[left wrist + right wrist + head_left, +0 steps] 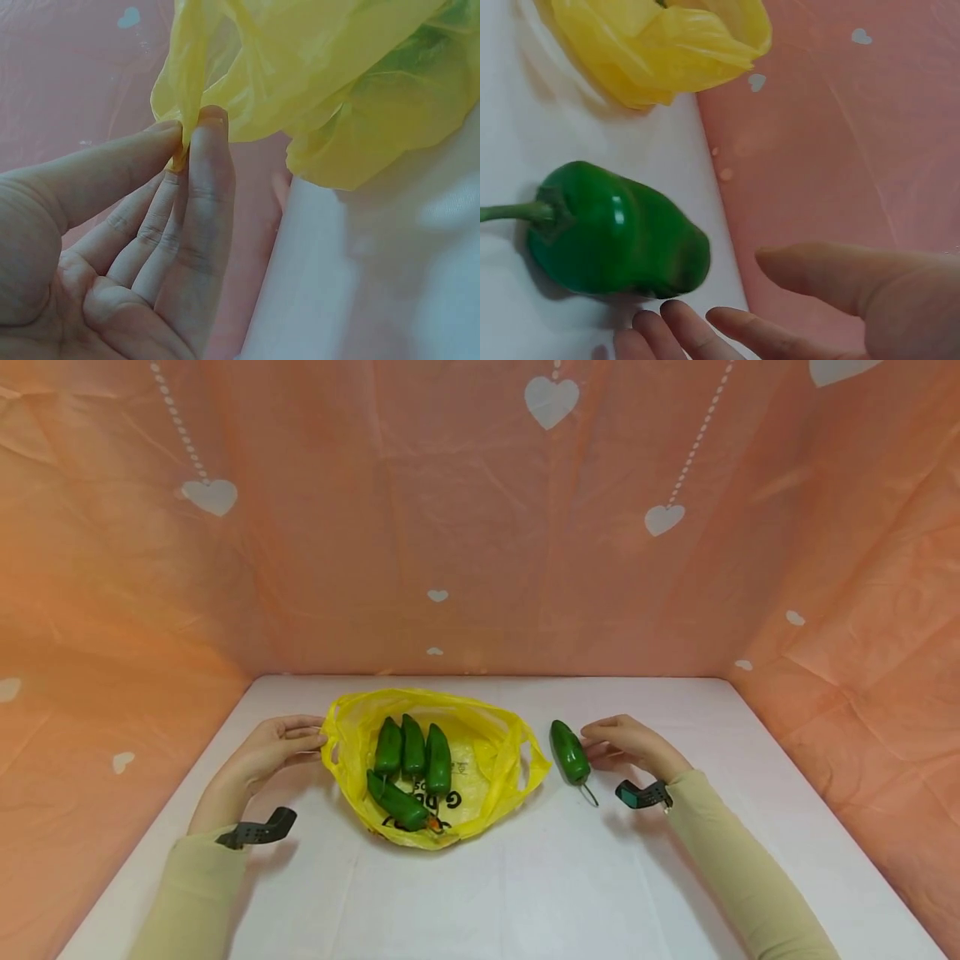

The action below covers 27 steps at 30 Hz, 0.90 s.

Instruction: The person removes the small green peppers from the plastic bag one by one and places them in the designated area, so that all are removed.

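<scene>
A yellow plastic bag lies with its mouth spread wide on the table, several green chili peppers inside it. My left hand pinches the bag's left edge between thumb and forefinger, as the left wrist view shows at the gathered yellow plastic. To the right of the bag, a single green pepper rests on the table with its stem toward me. Beside it is my right hand, thumb and fingers apart and nothing held; in the right wrist view its fingertips are close to the pepper.
The white table runs back to an orange cloth backdrop printed with hearts, and similar cloth hangs at both sides. A dark camera band sits on the left wrist and another band on the right.
</scene>
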Motion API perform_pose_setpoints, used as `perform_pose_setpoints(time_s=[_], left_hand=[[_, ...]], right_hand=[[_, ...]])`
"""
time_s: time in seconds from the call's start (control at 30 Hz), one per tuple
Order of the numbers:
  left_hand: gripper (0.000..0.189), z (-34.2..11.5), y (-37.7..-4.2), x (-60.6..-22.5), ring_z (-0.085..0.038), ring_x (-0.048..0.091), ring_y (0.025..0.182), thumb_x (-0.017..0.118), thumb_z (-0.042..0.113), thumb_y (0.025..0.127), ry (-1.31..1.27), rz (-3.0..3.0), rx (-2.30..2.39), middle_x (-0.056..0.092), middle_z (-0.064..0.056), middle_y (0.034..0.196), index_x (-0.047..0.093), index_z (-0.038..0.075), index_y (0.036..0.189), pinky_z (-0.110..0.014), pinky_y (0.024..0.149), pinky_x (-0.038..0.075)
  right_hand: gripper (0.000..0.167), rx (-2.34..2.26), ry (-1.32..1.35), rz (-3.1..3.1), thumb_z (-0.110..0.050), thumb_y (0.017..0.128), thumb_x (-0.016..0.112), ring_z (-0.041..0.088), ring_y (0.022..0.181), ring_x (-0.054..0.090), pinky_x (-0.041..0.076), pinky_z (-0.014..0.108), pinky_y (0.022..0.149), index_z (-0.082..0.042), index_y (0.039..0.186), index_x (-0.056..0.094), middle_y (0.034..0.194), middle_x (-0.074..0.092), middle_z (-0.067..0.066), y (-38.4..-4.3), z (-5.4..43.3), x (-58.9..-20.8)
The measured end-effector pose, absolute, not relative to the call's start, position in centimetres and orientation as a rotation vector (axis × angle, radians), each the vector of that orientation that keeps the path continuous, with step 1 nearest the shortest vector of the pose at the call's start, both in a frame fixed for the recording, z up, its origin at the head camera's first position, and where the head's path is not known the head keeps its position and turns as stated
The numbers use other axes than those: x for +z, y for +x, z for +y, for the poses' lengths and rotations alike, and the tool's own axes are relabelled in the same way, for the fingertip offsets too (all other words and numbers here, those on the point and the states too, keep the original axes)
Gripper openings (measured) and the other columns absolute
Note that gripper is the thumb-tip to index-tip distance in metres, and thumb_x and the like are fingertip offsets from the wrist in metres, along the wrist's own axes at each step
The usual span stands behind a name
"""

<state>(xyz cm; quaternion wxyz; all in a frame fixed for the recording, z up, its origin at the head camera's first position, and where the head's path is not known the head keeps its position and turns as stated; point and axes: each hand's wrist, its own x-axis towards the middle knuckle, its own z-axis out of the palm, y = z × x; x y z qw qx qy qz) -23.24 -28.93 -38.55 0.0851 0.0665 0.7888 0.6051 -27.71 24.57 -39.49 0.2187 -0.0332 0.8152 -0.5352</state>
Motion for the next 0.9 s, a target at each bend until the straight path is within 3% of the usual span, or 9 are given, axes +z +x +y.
perform_pose_setpoints(time_s=[0.27, 0.9], left_hand=[[0.056, -28.7, -23.2, -38.5, -0.01, 0.066, 0.09, 0.063, 0.013, 0.094, 0.203, 2.361, 1.78, 0.064, -0.015, 0.115, 0.039, -0.017, 0.134, -0.039, 0.087, 0.053], [0.056, -28.5, -23.4, -38.6, -0.01, 0.066, 0.09, 0.062, 0.014, 0.094, 0.208, 2.357, 1.764, 0.063, -0.014, 0.116, 0.039, -0.015, 0.136, -0.033, 0.084, 0.055]], right_hand=[[0.052, -1.562, -0.124, 2.194, -0.02, 0.1, 0.051, 0.038, 0.111, 0.058, 0.047, 0.048, 0.096, 0.015, 0.136, 0.039, 0.124, 0.054, 0.031, -28.0, 24.9, -37.9], [0.049, -1.595, -0.296, 2.186, -0.027, 0.1, 0.051, 0.038, 0.119, 0.052, 0.047, 0.043, 0.098, 0.003, 0.138, 0.044, 0.131, 0.051, 0.025, -28.0, 22.4, -32.3]])
